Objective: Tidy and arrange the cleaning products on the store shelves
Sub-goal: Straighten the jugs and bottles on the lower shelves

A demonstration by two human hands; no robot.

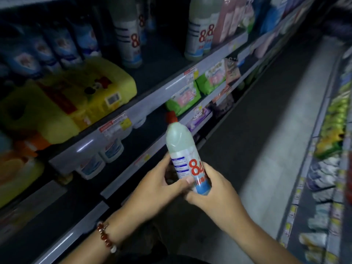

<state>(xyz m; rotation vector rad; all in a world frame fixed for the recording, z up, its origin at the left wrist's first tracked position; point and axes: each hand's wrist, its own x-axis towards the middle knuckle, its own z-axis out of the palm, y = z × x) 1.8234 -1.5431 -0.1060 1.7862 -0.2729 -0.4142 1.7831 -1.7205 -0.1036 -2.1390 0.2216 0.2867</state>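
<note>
A pale green disinfectant bottle (181,145) with a red cap and a red "84" on its label stands nearly upright in front of the shelves. My left hand (154,187) grips its lower half from the left, thumb across the label. My right hand (211,193) curls round its base from the right. Matching "84" bottles stand on the upper shelf, one (129,37) at the middle and a pair (200,33) further right, with a dark gap between them.
Yellow jugs (72,96) lie on the upper shelf at left, blue refill pouches (62,44) behind them. Green wipe packs (184,98) and white tubs (112,151) fill the lower shelf. The grey aisle floor (276,140) runs ahead, another stocked shelf (331,149) at right.
</note>
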